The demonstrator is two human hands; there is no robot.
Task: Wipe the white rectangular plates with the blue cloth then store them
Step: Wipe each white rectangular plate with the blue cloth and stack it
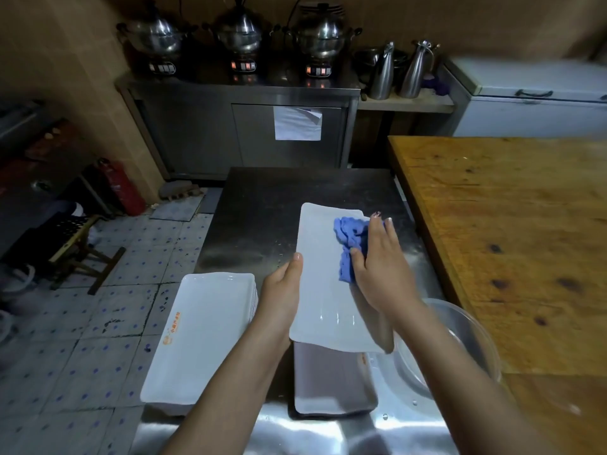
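Note:
A white rectangular plate (323,274) is held tilted above the steel table (262,208). My left hand (282,290) grips its left edge, thumb on top. My right hand (377,267) presses the crumpled blue cloth (349,239) onto the plate's right side, fingers stretched over the cloth. Under the raised plate lies another white plate (331,379), partly in shadow. A stack of white rectangular plates (200,336) with an orange logo sits at the table's left edge.
A clear plastic bowl (460,343) stands to the right of my right arm. A wooden table (512,241) fills the right side. Behind stand a steel cabinet (243,133) with pots and a white chest freezer (532,100). Tiled floor lies to the left.

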